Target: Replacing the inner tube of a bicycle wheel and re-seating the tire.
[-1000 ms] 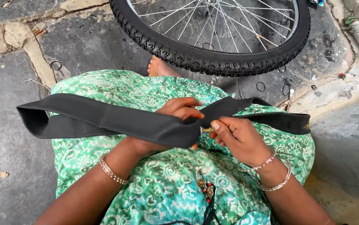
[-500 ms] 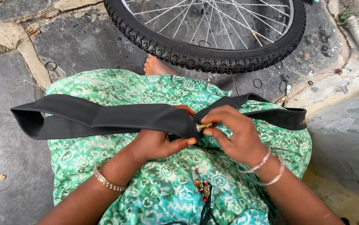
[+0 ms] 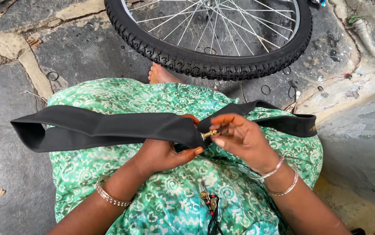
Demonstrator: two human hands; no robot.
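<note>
A flat black inner tube [image 3: 109, 127] is lying stretched across the person's lap, over a green patterned garment [image 3: 170, 196], one folded end sticking out past the left knee and the other end reaching toward the right, near the stone ledge [image 3: 361, 104]. The left hand [image 3: 163, 152] is cupping the tube from underneath near its middle, the grip clamped on the rubber with the thumb showing below the edge. The right hand [image 3: 242, 137] is pinching the small brass valve [image 3: 209, 134] that is poking out of the tube, its fingertips closed on the stem. Bangles are sitting on both wrists. Beyond the knees a bare foot [image 3: 161, 75] is resting on the stone floor [image 3: 78, 52], just beside a bicycle wheel [image 3: 209, 65] with a knobbly black tyre and silver spokes. Several small black rubber rings [image 3: 266, 89] are lying scattered on the floor near the wheel.
</note>
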